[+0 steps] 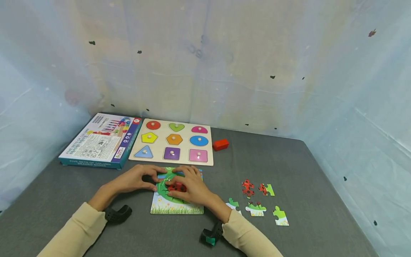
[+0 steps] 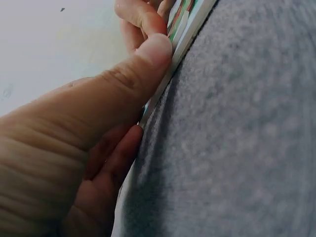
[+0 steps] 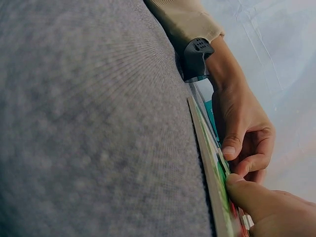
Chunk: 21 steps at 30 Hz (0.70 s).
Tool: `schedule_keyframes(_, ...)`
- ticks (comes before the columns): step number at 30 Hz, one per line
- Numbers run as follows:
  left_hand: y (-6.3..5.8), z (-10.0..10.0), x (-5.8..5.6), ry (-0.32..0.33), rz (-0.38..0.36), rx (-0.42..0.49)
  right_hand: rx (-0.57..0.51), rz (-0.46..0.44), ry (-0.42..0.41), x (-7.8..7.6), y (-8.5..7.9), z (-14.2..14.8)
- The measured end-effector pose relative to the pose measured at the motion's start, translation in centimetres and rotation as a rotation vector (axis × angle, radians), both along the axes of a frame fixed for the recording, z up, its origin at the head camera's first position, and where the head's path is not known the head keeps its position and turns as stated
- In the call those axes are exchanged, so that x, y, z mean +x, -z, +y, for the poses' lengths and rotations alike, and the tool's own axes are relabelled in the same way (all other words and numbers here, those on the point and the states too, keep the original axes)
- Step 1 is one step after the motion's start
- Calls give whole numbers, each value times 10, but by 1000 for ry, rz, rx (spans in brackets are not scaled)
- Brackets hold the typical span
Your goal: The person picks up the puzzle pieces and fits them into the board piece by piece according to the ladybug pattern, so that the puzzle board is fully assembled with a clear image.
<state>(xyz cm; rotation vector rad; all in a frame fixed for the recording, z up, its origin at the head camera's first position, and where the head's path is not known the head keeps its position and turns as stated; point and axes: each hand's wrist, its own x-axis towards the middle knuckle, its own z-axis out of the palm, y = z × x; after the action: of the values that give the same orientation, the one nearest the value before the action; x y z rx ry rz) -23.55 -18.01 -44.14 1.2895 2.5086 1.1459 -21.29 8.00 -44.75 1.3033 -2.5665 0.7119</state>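
A jigsaw puzzle board [image 1: 177, 210] with a green leaf and a grassy border lies flat before me. My left hand [image 1: 141, 177] holds the board's left side, the thumb at its edge and curved fingers over the leaf. From the right, my right hand [image 1: 191, 187] reaches across the board, finger and thumb around a red, black-spotted puzzle piece [image 1: 176, 187]. In the left wrist view, the left thumb [image 2: 153, 52] meets the board's edge. Both hands are close together in the right wrist view, above the board's edge [image 3: 205, 158]; their fingers partly hide the pieces.
Loose puzzle pieces [image 1: 255, 210] lie to the right, several in number. Behind the board are a wooden shape board [image 1: 160, 151] with knobbed shapes, a flat toy box [image 1: 93, 142] and a red block [image 1: 220, 145]. A pale sheet [image 1: 205, 71] hangs behind the grey table [image 1: 308, 235].
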Motion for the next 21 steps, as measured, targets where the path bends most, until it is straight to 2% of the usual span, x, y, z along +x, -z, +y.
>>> schedule_keyframes(12, 2, 4, 2, -28, 41, -22, -40, -60, -8, 0, 0, 0)
schedule_keyframes(21, 1, 8, 4, -49, 25, -71, -49, -74, -7, -1, 0, 1)
